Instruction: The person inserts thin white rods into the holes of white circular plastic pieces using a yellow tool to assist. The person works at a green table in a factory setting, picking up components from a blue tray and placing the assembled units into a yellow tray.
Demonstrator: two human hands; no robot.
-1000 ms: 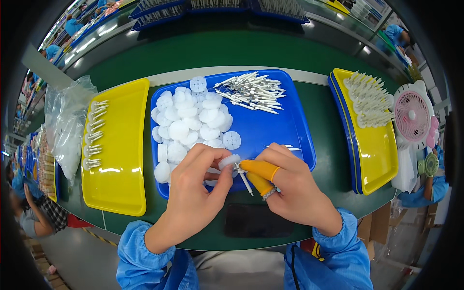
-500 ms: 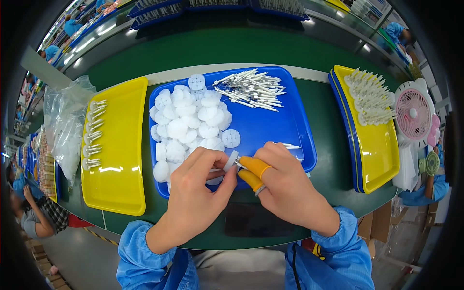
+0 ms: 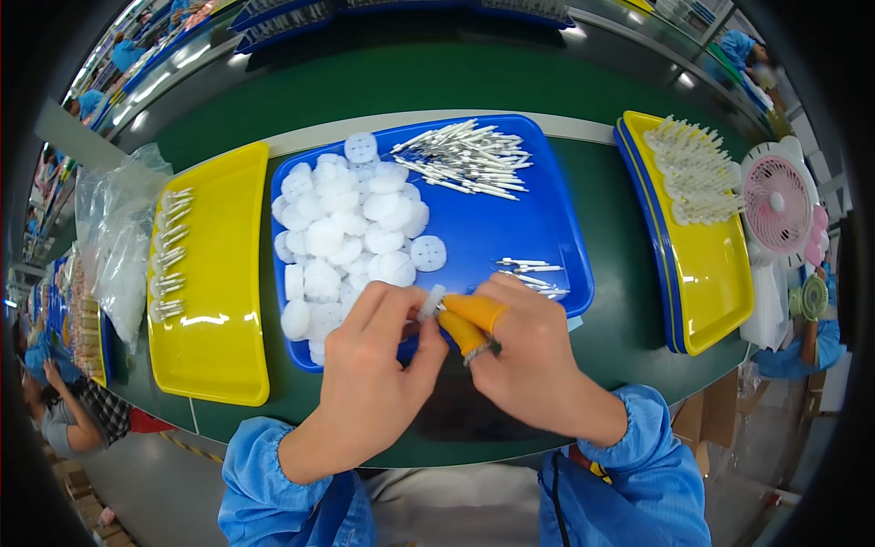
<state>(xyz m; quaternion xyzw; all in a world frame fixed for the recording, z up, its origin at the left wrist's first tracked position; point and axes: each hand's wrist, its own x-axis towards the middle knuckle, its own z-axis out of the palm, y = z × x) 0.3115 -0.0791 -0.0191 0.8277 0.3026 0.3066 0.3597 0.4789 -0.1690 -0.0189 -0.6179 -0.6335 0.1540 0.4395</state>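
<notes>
Discs, white and round, lie heaped in the left part of the big blue tray; call them the pile of discs. At the top right of that tray is a heap of thin white sticks, all jumbled together. A small bunch of sticks lies lower down, near the right edge. The left yellow tray has a row of discs with sticks along its left side. The right yellow tray sits on a blue tray underneath and has many more stick pieces crowded at its top end. A see-through bag with something white in it is beside the left yellow tray. The left hand pinches one white disc between thumb and fingers, just over the near edge of the big blue tray. The right hand wears two yellow finger covers, and their tips are close together at the disc's right side. What they pinch, if anything, is too small to tell. A dark flat thing on the table is partly hidden by the right hand. Far trays are cut off at the top.
</notes>
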